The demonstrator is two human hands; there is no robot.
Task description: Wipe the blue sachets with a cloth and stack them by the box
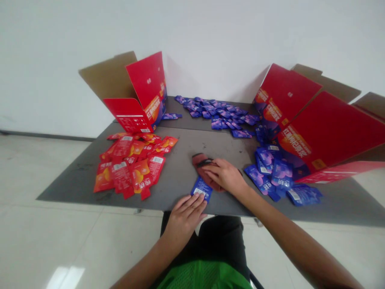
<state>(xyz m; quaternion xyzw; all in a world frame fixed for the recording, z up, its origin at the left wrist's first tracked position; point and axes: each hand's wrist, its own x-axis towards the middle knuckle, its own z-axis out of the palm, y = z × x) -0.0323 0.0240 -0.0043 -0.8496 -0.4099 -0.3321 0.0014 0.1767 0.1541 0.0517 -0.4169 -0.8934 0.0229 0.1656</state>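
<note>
A blue pouch (202, 188) with a white barcode label lies near the table's front edge. My left hand (187, 212) rests on its lower end, fingers stretched out flat. My right hand (226, 176) is closed on a reddish-brown cloth (197, 159) with dark edges. The cloth is bunched on the table and touches or overlaps the pouch's upper right part; I cannot tell which. Part of the cloth is hidden under my right hand.
Red and orange pouches (123, 176) lie piled at the left, before an open red box (124, 112). Many blue pouches (216, 108) spread along the back. More blue pouches (282, 173) lie at the right beside large open red boxes (327, 132). All stand on a grey table (75, 182).
</note>
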